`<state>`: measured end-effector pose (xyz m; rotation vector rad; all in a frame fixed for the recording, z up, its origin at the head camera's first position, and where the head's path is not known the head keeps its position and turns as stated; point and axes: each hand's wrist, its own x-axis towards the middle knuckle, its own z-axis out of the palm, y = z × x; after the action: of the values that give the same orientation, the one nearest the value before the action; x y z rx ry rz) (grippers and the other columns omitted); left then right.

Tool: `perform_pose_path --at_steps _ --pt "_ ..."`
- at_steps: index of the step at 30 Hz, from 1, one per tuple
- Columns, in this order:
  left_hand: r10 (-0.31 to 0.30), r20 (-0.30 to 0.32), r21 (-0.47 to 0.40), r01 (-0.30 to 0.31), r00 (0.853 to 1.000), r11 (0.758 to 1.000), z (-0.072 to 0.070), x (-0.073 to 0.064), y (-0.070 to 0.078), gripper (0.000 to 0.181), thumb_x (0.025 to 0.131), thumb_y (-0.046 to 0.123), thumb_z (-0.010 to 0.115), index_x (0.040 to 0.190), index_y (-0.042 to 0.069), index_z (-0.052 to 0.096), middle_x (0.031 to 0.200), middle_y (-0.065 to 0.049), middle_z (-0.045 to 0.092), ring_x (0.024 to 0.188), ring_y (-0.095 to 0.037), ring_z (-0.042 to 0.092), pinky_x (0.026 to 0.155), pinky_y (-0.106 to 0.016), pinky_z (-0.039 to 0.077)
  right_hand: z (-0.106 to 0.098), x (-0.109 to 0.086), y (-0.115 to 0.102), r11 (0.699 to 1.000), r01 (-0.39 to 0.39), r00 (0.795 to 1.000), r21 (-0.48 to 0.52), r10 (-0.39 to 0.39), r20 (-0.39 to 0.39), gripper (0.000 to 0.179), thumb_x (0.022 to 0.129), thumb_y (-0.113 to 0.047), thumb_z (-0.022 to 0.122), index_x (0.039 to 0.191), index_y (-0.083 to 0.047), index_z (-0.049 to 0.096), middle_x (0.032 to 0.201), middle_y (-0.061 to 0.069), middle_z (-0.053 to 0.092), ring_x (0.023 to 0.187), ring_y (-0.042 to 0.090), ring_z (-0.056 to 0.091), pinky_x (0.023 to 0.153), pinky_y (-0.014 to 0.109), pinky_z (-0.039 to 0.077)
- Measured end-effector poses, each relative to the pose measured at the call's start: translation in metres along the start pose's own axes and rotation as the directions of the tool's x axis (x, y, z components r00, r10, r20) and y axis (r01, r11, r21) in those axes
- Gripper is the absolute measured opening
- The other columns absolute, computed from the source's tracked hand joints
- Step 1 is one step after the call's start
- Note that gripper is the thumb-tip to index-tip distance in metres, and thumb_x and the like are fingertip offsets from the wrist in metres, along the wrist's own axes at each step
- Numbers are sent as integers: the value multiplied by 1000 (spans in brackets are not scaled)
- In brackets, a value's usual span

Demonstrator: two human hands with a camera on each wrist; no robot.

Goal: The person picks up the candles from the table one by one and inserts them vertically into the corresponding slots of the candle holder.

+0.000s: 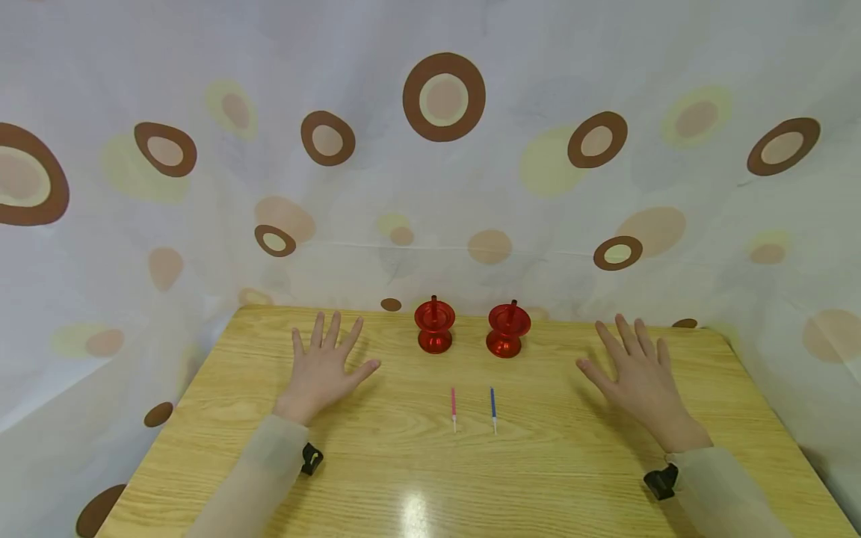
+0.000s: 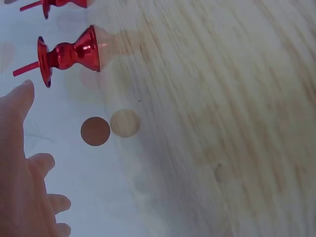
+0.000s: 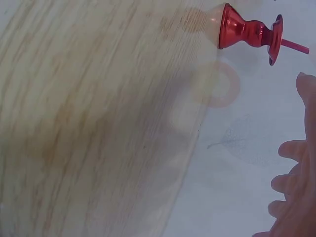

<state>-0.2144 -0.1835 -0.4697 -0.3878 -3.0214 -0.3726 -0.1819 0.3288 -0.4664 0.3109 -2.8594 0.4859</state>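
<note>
Two shiny red metal candle holders, a left one (image 1: 435, 329) and a right one (image 1: 504, 332), stand upright near the table's back edge. Each has a round dish with a thin post rising from it. In front of them lie a thin pink candle (image 1: 454, 403) and a thin blue candle (image 1: 493, 403), each with a white end toward me. My left hand (image 1: 319, 373), fingers spread, is left of the holders and holds nothing. On the other side my right hand (image 1: 639, 381) is likewise spread, apart from everything. Both wrist views show a red holder beyond the thumb.
The wooden table (image 1: 403, 471) has a light grain and a glare spot at the front. A pale curtain (image 1: 377, 202) with brown and yellow circles hangs behind it and at both sides. Each wrist wears a small black device, such as the right one (image 1: 661, 482).
</note>
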Motion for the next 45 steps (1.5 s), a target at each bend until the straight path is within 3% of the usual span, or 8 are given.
perform_pose_path --at_steps 13,30,45 --pt "25 -15 -28 -25 1000 999 1 0 11 88 98 73 49 166 20 30 167 -25 28 155 -50 16 115 -81 4 -2 3 -14 998 60 997 30 -58 -52 76 101 -48 65 154 2 45 155 36 38 143 60 30 113 77 20" --pt "64 -34 -19 -65 997 998 4 -1 21 85 98 70 53 163 17 37 165 -20 36 154 -47 25 114 -82 12 0 2 -32 992 120 990 31 -117 -82 68 99 -41 71 146 5 54 146 34 51 139 57 39 109 72 32" --pt "87 -42 -58 -89 995 994 9 4 27 83 99 68 53 163 17 38 164 -17 39 151 -43 33 115 -78 18 6 1 -44 984 167 980 54 -160 -116 53 98 -34 73 134 5 63 128 29 65 124 53 55 103 71 41"
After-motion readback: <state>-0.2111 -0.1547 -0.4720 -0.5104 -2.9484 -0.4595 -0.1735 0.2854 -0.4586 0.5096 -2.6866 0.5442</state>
